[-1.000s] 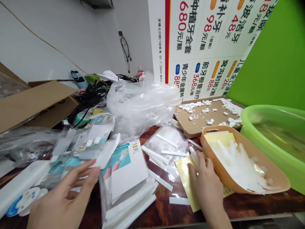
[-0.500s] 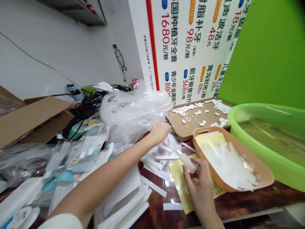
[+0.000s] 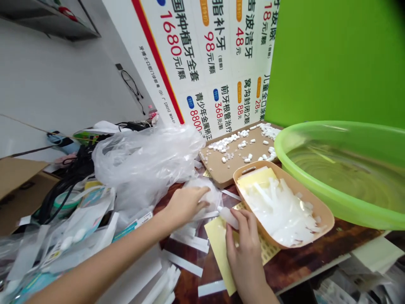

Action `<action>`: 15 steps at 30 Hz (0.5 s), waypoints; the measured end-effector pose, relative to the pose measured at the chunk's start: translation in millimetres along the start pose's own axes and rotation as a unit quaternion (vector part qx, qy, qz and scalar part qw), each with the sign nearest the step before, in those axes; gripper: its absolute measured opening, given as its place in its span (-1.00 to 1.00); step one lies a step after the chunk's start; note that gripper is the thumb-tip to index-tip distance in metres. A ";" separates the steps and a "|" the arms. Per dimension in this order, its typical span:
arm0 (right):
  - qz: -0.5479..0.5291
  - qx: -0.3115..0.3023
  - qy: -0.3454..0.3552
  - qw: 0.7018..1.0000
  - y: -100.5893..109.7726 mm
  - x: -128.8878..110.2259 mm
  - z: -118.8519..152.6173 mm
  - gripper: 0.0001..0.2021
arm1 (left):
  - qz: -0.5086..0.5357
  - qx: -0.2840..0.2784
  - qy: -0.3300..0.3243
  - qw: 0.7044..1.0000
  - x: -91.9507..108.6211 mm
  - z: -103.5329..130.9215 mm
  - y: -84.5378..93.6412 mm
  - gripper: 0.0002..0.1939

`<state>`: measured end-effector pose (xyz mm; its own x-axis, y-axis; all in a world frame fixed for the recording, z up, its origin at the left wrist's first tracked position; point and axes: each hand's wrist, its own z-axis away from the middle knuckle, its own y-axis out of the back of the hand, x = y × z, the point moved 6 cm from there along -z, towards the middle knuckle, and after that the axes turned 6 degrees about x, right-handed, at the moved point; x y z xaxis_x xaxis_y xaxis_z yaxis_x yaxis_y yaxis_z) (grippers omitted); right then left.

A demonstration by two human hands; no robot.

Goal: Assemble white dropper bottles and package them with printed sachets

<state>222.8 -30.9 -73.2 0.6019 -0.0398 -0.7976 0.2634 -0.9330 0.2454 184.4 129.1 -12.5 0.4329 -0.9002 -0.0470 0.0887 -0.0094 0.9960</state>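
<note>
My right hand [image 3: 246,249] grips a small whitish bottle [image 3: 229,217], nozzle toward ten o'clock. My left hand [image 3: 185,204], at its ten o'clock, shows thumb and fingers parted over clear plastic [image 3: 214,193], contact uncertain. From my right, the tan basket [image 3: 328,217] lies at two o'clock, the cardboard tray [image 3: 224,169] at twelve.

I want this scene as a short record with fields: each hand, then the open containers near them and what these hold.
Right hand: holds a small whitish bottle, narrow tip toward upper left of the picture
Left hand: over clear plastic; contact unclear
Below right hand: yellow sheet
Tan basket: whitish strips and yellow paper
Cardboard tray: scattered small white pieces
Green basin: contents unclear
</note>
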 end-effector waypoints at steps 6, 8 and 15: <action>-0.071 -0.135 0.050 0.987 -4.9 -24.0 0.3 -0.59 | 0.014 -0.032 -0.064 0.997 32.1 69.4 9.1 -0.69; -0.080 -0.169 0.053 0.981 -5.6 -30.3 1.1 -0.66 | 0.006 -0.010 -0.079 0.997 36.3 82.8 8.9 -0.60; -0.096 -0.193 0.061 0.975 -3.9 -39.2 13.1 -0.74 | 0.104 0.147 -0.024 0.983 24.6 132.9 14.5 -0.57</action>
<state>188.2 -30.5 -50.1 0.5935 0.1868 -0.7829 0.6288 -0.7147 0.3062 77.1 49.0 10.9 0.3709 -0.9152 0.1575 -0.2631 0.0591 0.9630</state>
